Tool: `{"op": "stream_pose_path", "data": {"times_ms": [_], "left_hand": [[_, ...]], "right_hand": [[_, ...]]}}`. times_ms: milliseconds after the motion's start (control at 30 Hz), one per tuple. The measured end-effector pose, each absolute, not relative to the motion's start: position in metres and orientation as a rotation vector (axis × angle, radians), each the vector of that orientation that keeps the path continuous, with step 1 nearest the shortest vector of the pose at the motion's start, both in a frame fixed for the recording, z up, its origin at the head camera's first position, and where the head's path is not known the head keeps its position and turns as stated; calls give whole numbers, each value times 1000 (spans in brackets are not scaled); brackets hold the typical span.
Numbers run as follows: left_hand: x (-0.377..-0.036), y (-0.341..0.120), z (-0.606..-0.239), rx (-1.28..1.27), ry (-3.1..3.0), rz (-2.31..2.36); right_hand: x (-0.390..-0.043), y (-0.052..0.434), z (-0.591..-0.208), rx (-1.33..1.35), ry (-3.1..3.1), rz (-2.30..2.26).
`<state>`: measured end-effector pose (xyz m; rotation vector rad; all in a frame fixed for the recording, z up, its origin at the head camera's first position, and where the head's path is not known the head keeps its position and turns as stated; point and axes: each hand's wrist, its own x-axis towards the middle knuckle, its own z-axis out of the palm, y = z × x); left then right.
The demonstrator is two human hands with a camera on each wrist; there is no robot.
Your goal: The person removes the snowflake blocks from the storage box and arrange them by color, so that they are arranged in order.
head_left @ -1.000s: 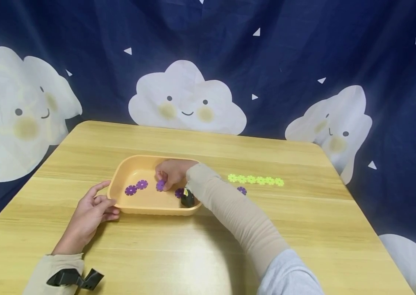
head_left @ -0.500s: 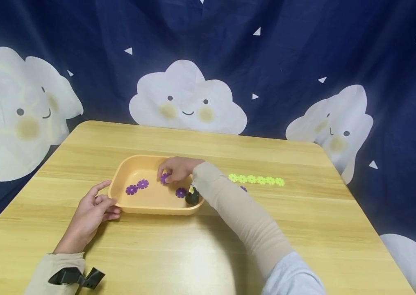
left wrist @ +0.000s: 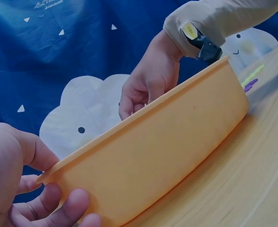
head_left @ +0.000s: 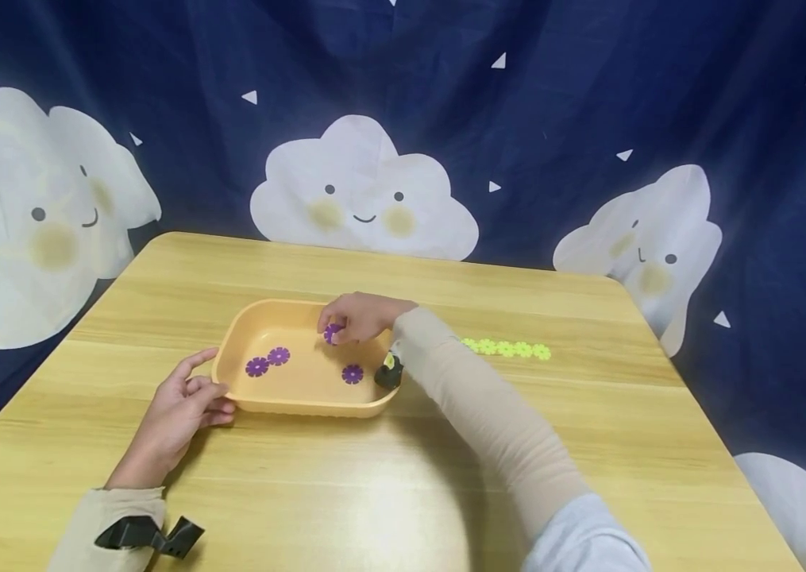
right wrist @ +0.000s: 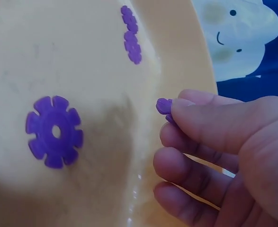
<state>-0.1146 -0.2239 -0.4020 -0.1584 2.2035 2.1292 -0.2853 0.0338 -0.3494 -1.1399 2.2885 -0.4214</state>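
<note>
An orange plastic tray (head_left: pixel 306 410) stands on the table. At its left end my left hand (head_left: pixel 177 409) grips the rim, thumb on top and fingers against the outer wall. Over the tray's far right side, my right hand (head_left: pixel 368 314) pinches a purple snowflake disc (head_left: pixel 333 334) between thumb and index finger; most of that disc is covered in the right wrist view. Below it a single purple disc (right wrist: pixel 55 132) lies flat on the tray floor. Two more purple discs (head_left: pixel 268 361) lie touching or joined toward the tray's left.
Right of the tray, a straight row of lime-green discs (head_left: pixel 506 349) lies on the wooden table (head_left: pixel 588 429), partly behind the right forearm. In the left wrist view, a purple disc (left wrist: pixel 251 85) lies near that row. A dark blue cloud-printed curtain (head_left: pixel 545 95) hangs behind.
My right hand has moved right and toward the tray's far side, carrying the pinched purple disc up from the tray floor. The left hand keeps its grip in the same place.
</note>
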Motion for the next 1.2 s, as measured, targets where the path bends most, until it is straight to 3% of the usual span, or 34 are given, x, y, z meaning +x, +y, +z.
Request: {"op": "stream_pose_path", "data": {"times_ms": [1200], "left_hand": [[-112,-227,-400,-209,1929,2332]], "right_hand": [[-278,126,-326,-1008,2384,-782]]}}
